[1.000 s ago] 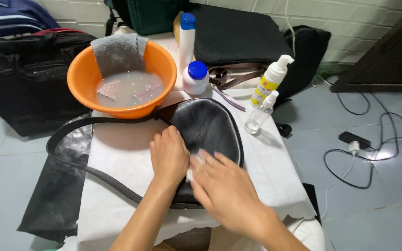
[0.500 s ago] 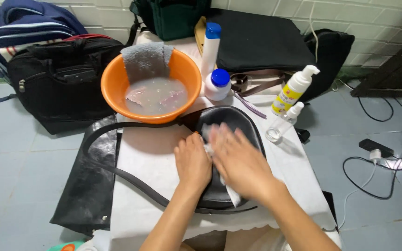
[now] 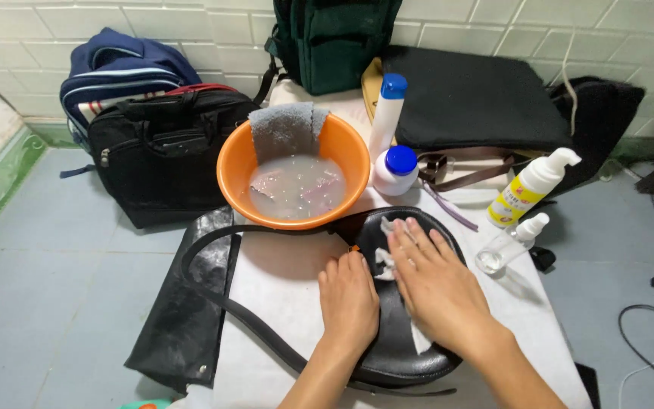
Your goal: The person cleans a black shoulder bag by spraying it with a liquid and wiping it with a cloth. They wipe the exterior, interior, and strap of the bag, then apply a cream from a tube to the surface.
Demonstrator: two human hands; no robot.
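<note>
White cloth-covered table (image 3: 281, 280): left hand (image 3: 348, 299) flat on glossy black bag (image 3: 410, 356), right hand (image 3: 437, 284) pressing crumpled wipe (image 3: 384, 261).

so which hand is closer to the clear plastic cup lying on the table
Right. The right hand presses a white wipe on the black leather bag, just left of the clear plastic cup; the left hand lies farther left.

1. Tall white bottle with a blue cap (image 3: 386, 115), standing right behind the orange basin.
2. Short round white bottle, blue lid (image 3: 396, 171), just beside the tall one.
3. White foam pump bottle (image 3: 527, 193) with a yellow-and-red label, tilted, on the tabletop's right side.
4. Small clear spray bottle (image 3: 510, 241), lying just below the pump bottle.
</note>
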